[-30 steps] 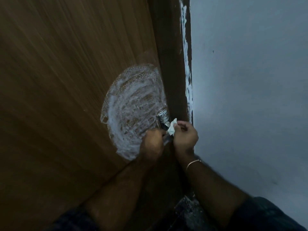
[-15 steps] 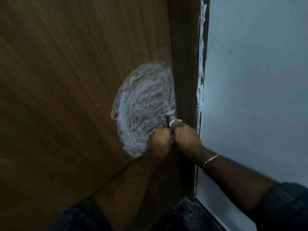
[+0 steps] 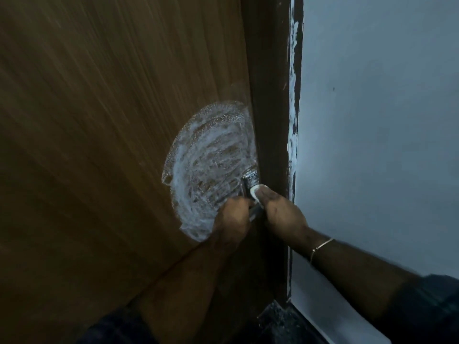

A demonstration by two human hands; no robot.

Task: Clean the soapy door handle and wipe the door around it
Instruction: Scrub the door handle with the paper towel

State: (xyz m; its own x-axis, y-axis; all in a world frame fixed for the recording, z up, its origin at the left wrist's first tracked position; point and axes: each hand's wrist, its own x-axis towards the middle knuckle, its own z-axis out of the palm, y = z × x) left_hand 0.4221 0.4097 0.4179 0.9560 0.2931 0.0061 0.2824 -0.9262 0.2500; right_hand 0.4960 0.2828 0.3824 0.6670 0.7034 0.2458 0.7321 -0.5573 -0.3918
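Two bare hands meet at the edge of the door, low in the head view. The right hand is curled with its fingers pressed together around a small white cloth, of which only a rounded bit shows above the fingertips; the cloth is pushed against the metal door handle, a short silvery piece streaked with soap that stands just at the door's edge. The left hand is closed into a fist just beside the right one, touching the lower part of the handle, though what exactly it grips is hidden by the knuckles. A thin gold-coloured bracelet circles the right wrist, and dark sleeves cover both forearms near the bottom of the view. Spreading up and to the left of the handle is a broad rounded patch of white soap foam, smeared in curved strokes on the brown wood-grain door. To the right of the handle runs the dark brown door frame, with a ragged white streak along its outer edge. Beyond the frame stands a plain pale grey-blue wall, and a strip of dark speckled floor shows at its foot.
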